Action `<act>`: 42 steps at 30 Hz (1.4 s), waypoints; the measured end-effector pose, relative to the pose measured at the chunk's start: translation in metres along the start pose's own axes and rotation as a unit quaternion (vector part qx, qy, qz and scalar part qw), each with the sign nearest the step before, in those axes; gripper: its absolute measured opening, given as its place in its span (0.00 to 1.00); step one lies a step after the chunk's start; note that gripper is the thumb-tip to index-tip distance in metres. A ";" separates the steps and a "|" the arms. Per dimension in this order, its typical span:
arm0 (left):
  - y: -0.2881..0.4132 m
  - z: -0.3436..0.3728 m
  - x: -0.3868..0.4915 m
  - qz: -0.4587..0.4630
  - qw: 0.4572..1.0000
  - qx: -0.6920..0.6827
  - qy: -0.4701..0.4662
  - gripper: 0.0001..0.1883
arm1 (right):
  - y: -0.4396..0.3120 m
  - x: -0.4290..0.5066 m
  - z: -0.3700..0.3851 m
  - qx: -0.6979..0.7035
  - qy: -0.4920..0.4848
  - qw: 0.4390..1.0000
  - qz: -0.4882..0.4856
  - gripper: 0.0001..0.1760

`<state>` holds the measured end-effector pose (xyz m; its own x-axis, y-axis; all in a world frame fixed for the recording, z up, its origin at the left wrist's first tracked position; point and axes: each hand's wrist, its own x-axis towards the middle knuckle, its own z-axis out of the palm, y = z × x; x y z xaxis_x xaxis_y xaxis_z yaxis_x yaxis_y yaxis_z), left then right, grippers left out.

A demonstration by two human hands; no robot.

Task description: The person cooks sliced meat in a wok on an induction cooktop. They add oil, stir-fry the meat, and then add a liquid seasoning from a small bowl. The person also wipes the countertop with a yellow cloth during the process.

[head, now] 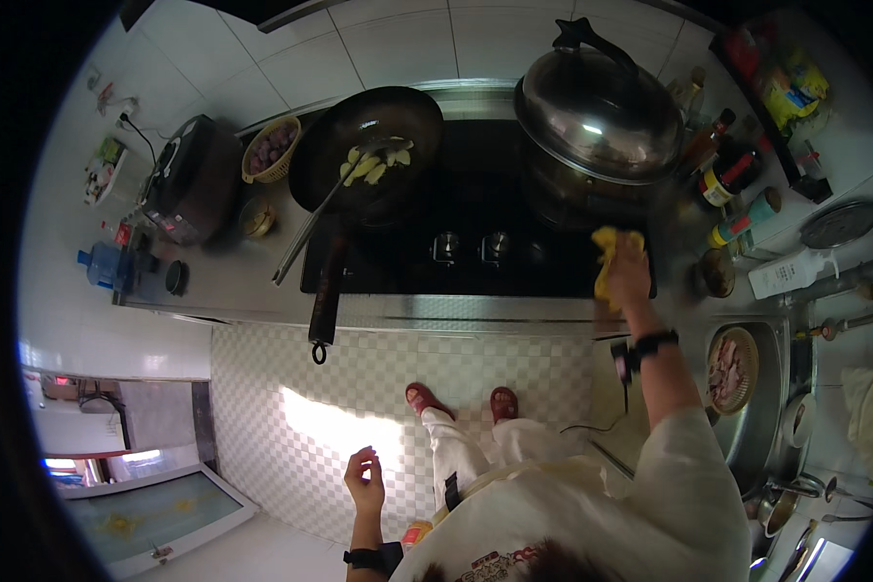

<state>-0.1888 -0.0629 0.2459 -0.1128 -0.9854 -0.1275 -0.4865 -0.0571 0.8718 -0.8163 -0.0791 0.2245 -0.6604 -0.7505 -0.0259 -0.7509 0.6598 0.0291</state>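
Note:
My right hand [629, 273] is pressed on a yellow cloth [606, 254] at the right front of the black glass cooktop [407, 269]. Behind it stands a large steel pot with a domed lid [589, 116]. Well away from the stove, my left hand [364, 480] hangs over the floor, empty, its fingers loosely curled. On the left burner sits a dark wok [407, 109], its handle [327, 298] sticking out past the counter's front edge. Pale yellow slices [367, 171] lie in the wok, and a long-handled metal spatula [302, 240] leans across its rim.
Left of the wok are a basket of purple fruit [271, 149], a small bowl [257, 217] and a rice cooker [193, 178]. Bottles [727, 178] line the right side. A basket of raw meat [732, 371] rests in the sink [753, 429]. A glazed door [160, 520] stands behind, left.

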 end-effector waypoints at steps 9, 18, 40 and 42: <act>0.006 -0.049 0.006 0.010 0.999 0.034 0.041 0.12 | 0.010 0.040 0.003 0.106 0.088 0.989 0.052 0.27; -0.003 -0.051 0.002 0.016 0.996 0.087 -0.012 0.09 | 0.036 0.052 0.006 0.157 0.179 0.954 0.184 0.21; 0.028 -0.038 0.028 -0.019 0.998 0.064 -0.004 0.09 | 0.064 0.049 0.035 0.151 0.156 0.975 0.040 0.31; 0.021 -0.029 0.031 -0.026 0.999 0.039 -0.021 0.09 | 0.066 0.003 0.032 0.183 0.170 0.968 0.017 0.30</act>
<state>-0.1778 -0.0995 0.2743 -0.1200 -0.9739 -0.1928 -0.5582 -0.0944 0.8243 -0.8675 -0.0364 0.1940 -0.6920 -0.6559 0.3016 -0.7210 0.6072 -0.3339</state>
